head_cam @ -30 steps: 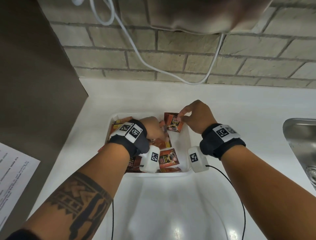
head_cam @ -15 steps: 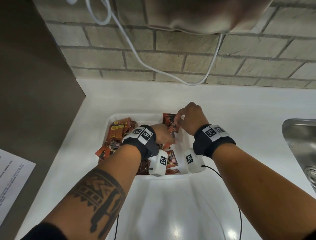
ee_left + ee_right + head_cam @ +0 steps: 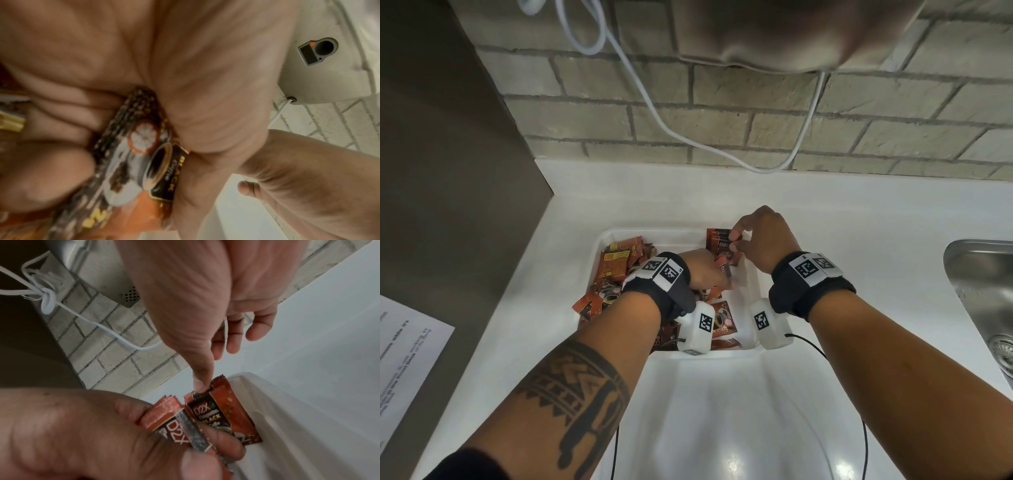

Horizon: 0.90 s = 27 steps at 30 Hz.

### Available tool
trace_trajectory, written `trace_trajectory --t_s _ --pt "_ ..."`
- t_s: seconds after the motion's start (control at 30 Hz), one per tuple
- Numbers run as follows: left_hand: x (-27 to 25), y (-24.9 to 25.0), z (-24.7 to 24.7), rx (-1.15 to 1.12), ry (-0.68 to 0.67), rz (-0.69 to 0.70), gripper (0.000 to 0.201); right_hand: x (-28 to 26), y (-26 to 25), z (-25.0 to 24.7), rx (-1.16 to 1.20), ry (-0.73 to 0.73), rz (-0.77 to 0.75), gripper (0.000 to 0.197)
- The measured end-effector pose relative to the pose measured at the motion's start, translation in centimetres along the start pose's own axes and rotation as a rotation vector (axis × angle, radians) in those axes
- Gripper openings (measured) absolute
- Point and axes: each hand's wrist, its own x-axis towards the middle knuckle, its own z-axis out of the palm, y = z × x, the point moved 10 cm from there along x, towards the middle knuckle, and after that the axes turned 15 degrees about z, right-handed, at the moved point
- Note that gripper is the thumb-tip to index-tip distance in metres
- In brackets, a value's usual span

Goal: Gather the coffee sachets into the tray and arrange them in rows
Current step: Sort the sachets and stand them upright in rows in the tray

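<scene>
A white tray (image 3: 599, 245) holds several red-brown coffee sachets, with a loose pile (image 3: 616, 263) at its left. Over the tray's middle, my left hand (image 3: 705, 270) grips a small bunch of sachets (image 3: 170, 421) between thumb and curled fingers; the bunch's printed faces (image 3: 144, 162) show in the left wrist view. At the tray's far right corner one sachet (image 3: 222, 412) stands on edge by the wall. My right hand (image 3: 756, 236) touches that sachet's top edge with the thumb tip (image 3: 202, 384). Its other fingers (image 3: 234, 340) hang loosely curled, off the sachet.
The tray sits on a white counter (image 3: 825, 212) against a brick wall (image 3: 722, 123). A white cable (image 3: 688, 140) hangs along the wall. A steel sink (image 3: 983, 274) is at the right, a dark panel (image 3: 448, 171) and a printed sheet (image 3: 404, 359) at the left.
My left hand has lifted and moved right with its bunch of sachets, closing on the right hand. The right hand has eased from pinching the far sachet to touching its top edge.
</scene>
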Motion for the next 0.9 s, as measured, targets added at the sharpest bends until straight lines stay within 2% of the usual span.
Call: trace_trajectory --t_s 0.33,0.63,0.77,0.9 --pt "0.06 0.47 -0.42 -0.066 0.024 0.041 0.037 -0.46 0.28 0.07 -0.001 -0.002 0.006 0.009" --pt "0.24 -0.02 0.17 -0.085 0.013 0.004 0.043 0.02 0.27 0.33 -0.021 0.012 0.036 0.022" --pt "0.31 -0.20 0.08 -0.057 0.013 -0.010 0.030 0.25 0.19 0.35 -0.018 0.026 0.031 0.020" --pt "0.41 -0.42 0.23 -0.061 0.000 -0.017 0.042 0.37 0.37 0.39 -0.010 0.020 0.033 0.018"
